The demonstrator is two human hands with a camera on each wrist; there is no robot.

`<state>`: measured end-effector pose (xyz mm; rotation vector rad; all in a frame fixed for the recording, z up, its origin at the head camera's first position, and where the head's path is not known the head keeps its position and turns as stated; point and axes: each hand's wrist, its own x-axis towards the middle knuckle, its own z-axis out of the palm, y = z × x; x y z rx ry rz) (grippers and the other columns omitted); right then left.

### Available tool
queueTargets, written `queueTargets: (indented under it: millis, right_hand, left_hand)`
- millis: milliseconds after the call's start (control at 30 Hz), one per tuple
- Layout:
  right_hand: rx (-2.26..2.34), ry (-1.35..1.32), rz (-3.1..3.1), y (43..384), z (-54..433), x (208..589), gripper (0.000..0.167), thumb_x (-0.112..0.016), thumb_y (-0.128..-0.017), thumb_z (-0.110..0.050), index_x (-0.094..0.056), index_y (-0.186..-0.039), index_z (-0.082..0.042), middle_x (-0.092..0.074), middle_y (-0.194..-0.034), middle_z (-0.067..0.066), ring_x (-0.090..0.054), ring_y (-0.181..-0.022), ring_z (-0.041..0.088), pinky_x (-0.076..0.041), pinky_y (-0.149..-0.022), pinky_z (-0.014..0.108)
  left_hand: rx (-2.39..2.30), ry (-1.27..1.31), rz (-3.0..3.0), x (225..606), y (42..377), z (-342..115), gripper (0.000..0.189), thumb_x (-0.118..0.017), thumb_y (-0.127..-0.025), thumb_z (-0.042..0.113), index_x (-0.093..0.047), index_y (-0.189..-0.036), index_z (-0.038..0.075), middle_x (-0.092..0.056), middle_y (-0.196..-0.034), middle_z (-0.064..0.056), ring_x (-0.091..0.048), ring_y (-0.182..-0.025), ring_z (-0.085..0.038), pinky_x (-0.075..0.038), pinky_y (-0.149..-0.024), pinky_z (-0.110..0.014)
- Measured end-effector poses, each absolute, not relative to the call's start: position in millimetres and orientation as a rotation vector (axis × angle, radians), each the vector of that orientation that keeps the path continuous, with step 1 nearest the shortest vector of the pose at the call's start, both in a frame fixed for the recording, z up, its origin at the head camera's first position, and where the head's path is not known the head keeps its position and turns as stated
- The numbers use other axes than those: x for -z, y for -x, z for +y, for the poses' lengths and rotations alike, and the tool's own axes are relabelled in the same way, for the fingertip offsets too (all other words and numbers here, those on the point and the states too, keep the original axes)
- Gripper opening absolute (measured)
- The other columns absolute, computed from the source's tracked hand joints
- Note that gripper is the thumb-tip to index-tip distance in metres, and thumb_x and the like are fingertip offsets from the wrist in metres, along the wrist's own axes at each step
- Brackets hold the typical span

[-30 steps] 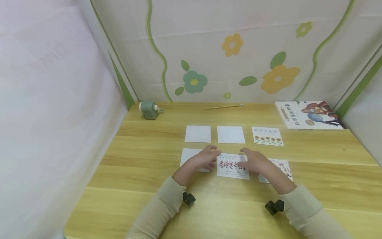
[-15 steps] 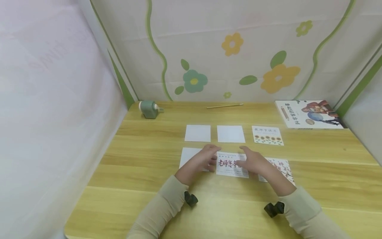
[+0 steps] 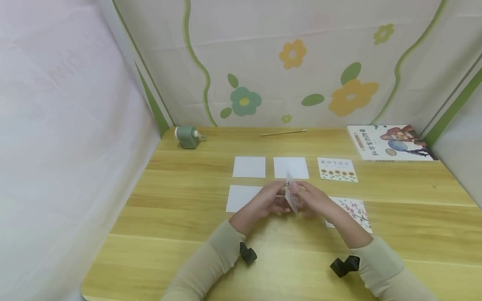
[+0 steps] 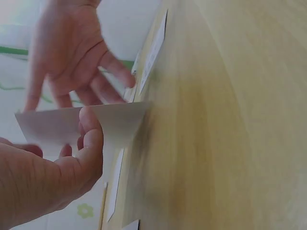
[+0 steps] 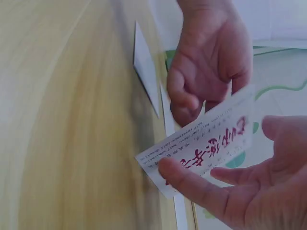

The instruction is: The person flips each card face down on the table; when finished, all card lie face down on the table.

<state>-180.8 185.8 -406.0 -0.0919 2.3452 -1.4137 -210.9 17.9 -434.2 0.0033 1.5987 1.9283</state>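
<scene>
White flower-printed fabric (image 3: 271, 79) backs a yellow wood-grain worktop (image 3: 290, 259). Fingers apart, the left hand (image 3: 269, 201) and right hand (image 3: 313, 198) touch opposite faces of a red-lettered white rectangular card (image 5: 211, 141).

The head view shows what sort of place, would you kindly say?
Probably a cloth-screened tabletop workspace: cards and a bottle sit on a wood-grained table, with flower-printed cloth hanging behind.

From my station I see the red-lettered card (image 5: 206, 143), flat on the table half a second ago, now tipped up nearly on edge, printed face toward the right hand (image 3: 313, 200). The left hand (image 3: 268, 202) has moved in closer to it.
</scene>
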Motion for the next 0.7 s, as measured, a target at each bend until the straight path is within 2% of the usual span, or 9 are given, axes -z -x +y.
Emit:
queueTargets:
  millis: [167,300,400,500,600,700]
  right_hand:
    - [1.657,0.079,2.236,180,187,400,0.070,-0.034,-0.098,-0.046,-0.019,-0.142,0.007,-0.038,-0.130,0.034,-0.053,-0.104,0.043,-0.051,-0.078,0.048]
    - [1.804,0.079,2.249,179,193,398,0.067,-0.045,-0.097,-0.034,-0.018,-0.141,0.008,-0.042,-0.126,0.037,-0.059,-0.097,0.038,-0.052,-0.075,0.044]
    - [1.870,0.105,2.325,178,199,398,0.062,-0.053,-0.095,-0.027,-0.026,-0.140,0.005,-0.048,-0.120,0.037,-0.063,-0.091,0.034,-0.054,-0.072,0.041]
    - [1.910,0.099,2.405,178,205,399,0.058,-0.058,-0.092,-0.023,-0.033,-0.140,-0.002,-0.056,-0.112,0.033,-0.066,-0.086,0.025,-0.055,-0.069,0.037]
    - [1.857,0.037,2.538,177,212,402,0.056,-0.061,-0.090,-0.025,-0.038,-0.138,-0.009,-0.062,-0.106,0.026,-0.065,-0.081,0.015,-0.055,-0.066,0.031]
    - [1.735,0.023,2.669,178,220,409,0.048,-0.063,-0.089,-0.027,-0.048,-0.131,-0.008,-0.064,-0.102,0.021,-0.064,-0.078,0.014,-0.054,-0.063,0.028]
  left_hand:
    - [-1.851,-0.112,1.722,436,205,23,0.042,-0.061,-0.088,0.021,-0.048,-0.127,0.015,-0.059,-0.101,-0.011,-0.061,-0.081,-0.024,-0.054,-0.067,-0.037]
    - [-1.826,-0.079,1.893,436,204,24,0.040,-0.068,-0.083,0.017,-0.053,-0.121,0.018,-0.057,-0.099,-0.009,-0.055,-0.067,-0.020,-0.049,-0.052,-0.031]
    - [-1.788,-0.030,2.027,435,206,24,0.038,-0.070,-0.081,0.014,-0.057,-0.116,0.019,-0.056,-0.101,-0.008,-0.051,-0.058,-0.019,-0.044,-0.046,-0.028]
    - [-1.744,-0.009,2.109,435,208,20,0.036,-0.072,-0.080,0.014,-0.059,-0.114,0.019,-0.056,-0.102,-0.008,-0.053,-0.058,-0.021,-0.047,-0.050,-0.030]
    - [-1.702,-0.043,2.161,436,210,14,0.032,-0.071,-0.081,0.012,-0.062,-0.111,0.018,-0.057,-0.101,-0.009,-0.059,-0.066,-0.025,-0.051,-0.056,-0.034]
    - [-1.633,-0.107,2.269,437,213,8,0.026,-0.071,-0.081,0.011,-0.066,-0.105,0.017,-0.059,-0.099,-0.005,-0.060,-0.076,-0.023,-0.052,-0.060,-0.032]
